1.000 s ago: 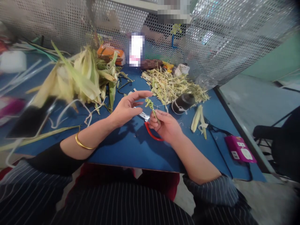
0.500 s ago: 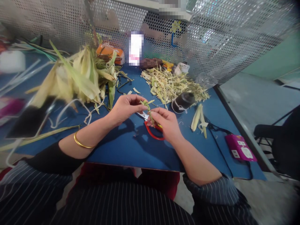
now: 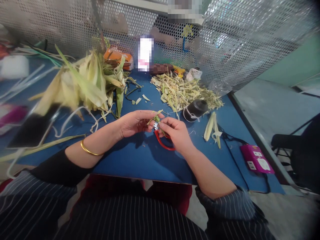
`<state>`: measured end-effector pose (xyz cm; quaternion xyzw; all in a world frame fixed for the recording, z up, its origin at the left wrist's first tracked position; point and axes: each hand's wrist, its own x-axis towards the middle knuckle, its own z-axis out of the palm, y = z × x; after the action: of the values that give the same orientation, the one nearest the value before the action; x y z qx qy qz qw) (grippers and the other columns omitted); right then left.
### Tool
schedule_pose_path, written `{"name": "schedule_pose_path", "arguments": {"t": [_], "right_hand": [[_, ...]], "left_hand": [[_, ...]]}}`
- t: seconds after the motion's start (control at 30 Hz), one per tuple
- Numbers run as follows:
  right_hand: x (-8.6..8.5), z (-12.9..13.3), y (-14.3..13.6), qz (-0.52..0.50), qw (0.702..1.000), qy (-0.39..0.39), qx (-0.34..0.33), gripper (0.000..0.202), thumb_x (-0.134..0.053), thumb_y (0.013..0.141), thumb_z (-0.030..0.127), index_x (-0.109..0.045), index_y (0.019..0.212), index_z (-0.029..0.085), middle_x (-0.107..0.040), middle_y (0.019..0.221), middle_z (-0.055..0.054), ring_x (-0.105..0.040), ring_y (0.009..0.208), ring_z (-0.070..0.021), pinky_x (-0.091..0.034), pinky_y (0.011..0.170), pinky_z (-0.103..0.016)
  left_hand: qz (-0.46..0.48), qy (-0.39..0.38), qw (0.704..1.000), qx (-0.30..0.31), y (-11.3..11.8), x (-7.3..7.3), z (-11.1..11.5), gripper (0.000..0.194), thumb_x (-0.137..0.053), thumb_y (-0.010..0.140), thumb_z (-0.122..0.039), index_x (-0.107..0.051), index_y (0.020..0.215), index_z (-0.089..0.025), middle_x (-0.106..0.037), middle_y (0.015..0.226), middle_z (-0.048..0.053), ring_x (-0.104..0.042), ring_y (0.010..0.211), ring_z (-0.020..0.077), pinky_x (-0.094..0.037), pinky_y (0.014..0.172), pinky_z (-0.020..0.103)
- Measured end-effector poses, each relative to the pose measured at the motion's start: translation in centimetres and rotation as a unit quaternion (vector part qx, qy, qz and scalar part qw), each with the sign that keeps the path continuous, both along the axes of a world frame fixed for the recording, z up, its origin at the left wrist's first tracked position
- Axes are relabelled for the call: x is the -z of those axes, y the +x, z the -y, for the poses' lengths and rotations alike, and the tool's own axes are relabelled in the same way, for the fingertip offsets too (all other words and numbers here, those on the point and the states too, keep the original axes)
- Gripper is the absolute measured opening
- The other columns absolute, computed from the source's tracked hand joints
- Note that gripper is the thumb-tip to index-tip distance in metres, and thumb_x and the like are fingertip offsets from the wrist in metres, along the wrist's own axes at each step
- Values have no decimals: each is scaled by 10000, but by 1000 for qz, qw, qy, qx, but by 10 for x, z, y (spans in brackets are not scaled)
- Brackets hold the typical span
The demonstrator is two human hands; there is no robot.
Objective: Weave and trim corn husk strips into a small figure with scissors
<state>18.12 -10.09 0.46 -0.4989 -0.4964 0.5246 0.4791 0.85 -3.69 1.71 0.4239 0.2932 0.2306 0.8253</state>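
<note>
Between my hands is a small green knotted piece of corn husk (image 3: 156, 118), with a thin strip sticking up from it. My left hand (image 3: 136, 124) pinches it from the left, the back of the hand turned up. From the other side, the thumb and bent fingers of my right hand (image 3: 176, 131) close on its lower part; my fingers partly hide it. Below and behind my right hand are red-handled scissors (image 3: 163, 145), their blades mostly covered by my hands. Just beyond, a black spool of thread (image 3: 196, 110) stands on the blue table (image 3: 130, 156).
A heap of corn husks (image 3: 87, 81) lies at the left and a pile of husk scraps (image 3: 185, 89) at the back right. Also on the table are a loose husk strip (image 3: 211, 128), a purple box (image 3: 257, 158) and a blurred upright phone (image 3: 145, 53) before the perforated panel.
My left hand has lowered slightly and turned, its fingers now lying across the husk piece. The husk piece has tilted between my hands. My right hand has hardly shifted.
</note>
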Motion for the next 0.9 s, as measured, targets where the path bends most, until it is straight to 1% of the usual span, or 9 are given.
{"name": "schedule_pose_path", "arguments": {"t": [0.17,0.3,0.37,0.47,0.53,0.57,0.67,0.73,0.9], "right_hand": [[-4,2,-1,-8,1000,-10,-17,187,-675,760,338,-615,713,168,-595,587,26,-539,518,-83,-455,551,-234],[-7,2,-4,4,1000,-4,-27,202,-687,745,349,-608,692,171,-587,577,29,-528,513,-83,-451,540,-236],[-6,2,-3,1,1000,-9,-17,206,-687,742,354,-607,699,170,-591,577,29,-527,510,-82,-443,537,-233],[-4,1,-2,-12,1000,-12,6,206,-685,743,352,-601,702,168,-591,563,30,-527,505,-85,-431,535,-229],[-4,1,-2,-16,1000,-13,14,203,-684,743,348,-598,701,169,-590,559,31,-527,505,-87,-430,538,-229],[-4,1,-2,-15,1000,-14,15,200,-682,744,346,-598,702,170,-590,559,31,-526,504,-87,-430,540,-229],[-5,2,-4,1,1000,-18,8,196,-668,761,344,-597,701,171,-587,559,32,-525,500,-84,-422,539,-224],[-5,2,-5,12,1000,-15,-1,208,-661,767,355,-594,701,170,-587,566,30,-533,502,-86,-423,538,-225],[-5,2,-7,12,1000,-8,-14,222,-652,774,362,-581,685,171,-576,557,36,-519,489,-81,-411,527,-222]], "left_hand": [[10,-4,1000,-3,1,3,0,179,-661,778,-306,-687,835,-138,-535,585,-7,-502,533,84,-444,559,208],[11,9,1000,9,1,5,1,171,-653,786,-308,-666,770,-138,-513,550,-14,-483,512,79,-436,551,208],[17,10,1000,2,1,5,1,184,-666,781,-326,-675,808,-144,-526,572,-16,-495,529,78,-454,582,217],[14,-11,1000,-15,1,2,2,288,-658,784,-405,-687,919,-152,-579,651,5,-546,586,101,-490,638,253],[2,-19,1000,-24,1,0,3,338,-646,785,-436,-687,950,-144,-598,677,21,-561,596,113,-490,627,256],[-6,-14,999,-32,1,-1,4,338,-650,783,-430,-687,951,-139,-597,669,22,-558,585,111,-483,609,246],[-11,20,998,-60,2,-3,6,218,-676,772,-332,-679,867,-135,-570,621,1,-519,529,83,-444,567,206],[-19,17,998,-64,2,-3,6,185,-666,773,-310,-673,833,-135,-552,592,-6,-510,514,81,-435,561,201],[-10,-18,999,-39,0,-1,5,226,-656,764,-300,-684,927,-145,-516,568,-25,-496,505,78,-422,567,204]]}}
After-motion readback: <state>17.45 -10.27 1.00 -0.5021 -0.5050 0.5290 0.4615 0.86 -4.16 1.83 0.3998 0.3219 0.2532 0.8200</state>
